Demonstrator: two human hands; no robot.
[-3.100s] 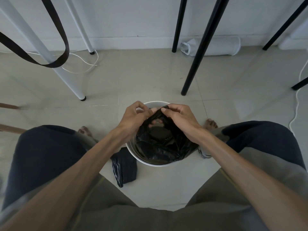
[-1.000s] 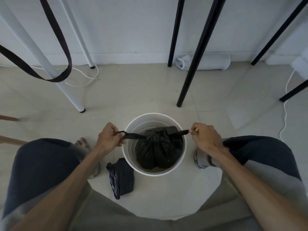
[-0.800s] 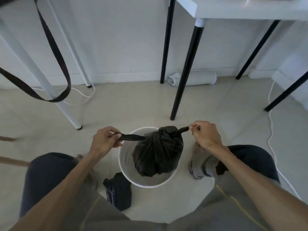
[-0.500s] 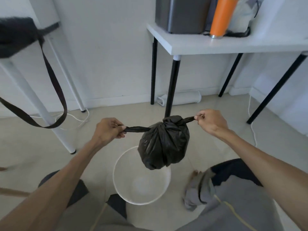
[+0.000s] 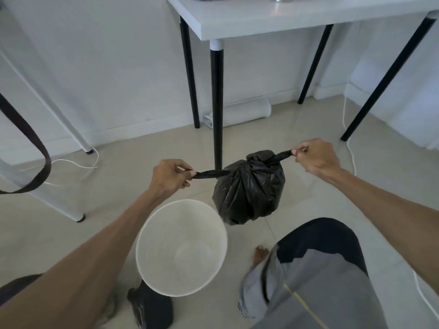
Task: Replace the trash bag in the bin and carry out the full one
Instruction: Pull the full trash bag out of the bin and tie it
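The full black trash bag [image 5: 248,188] hangs in the air, knotted at the top, its bulk dropping straight down from the knot. It is clear of the white bin [image 5: 181,248], which stands on the tiled floor [image 5: 118,186] below and to the bag's left, with no liner visible inside. The left hand [image 5: 169,175] pinches one twisted tail of the bag, the right hand [image 5: 317,159] pinches the other; the tails run out left and right from the knot, so the line between the grips lies across the view and the load hangs between them, nearer the right hand.

Just beyond the bag stands a black table leg [image 5: 217,103], and the white tabletop [image 5: 297,17] overhangs farther off, so room to swing away looks tight. The floor to the right of the bag and toward the near side, between the bin and the person's knee [image 5: 318,245], looks open. A folded dark bag [image 5: 152,307], probably the fresh liner, lies on the floor against the bin's near side, closer to the left arm, so that hand seems better placed to fetch it once the full bag is set aside.
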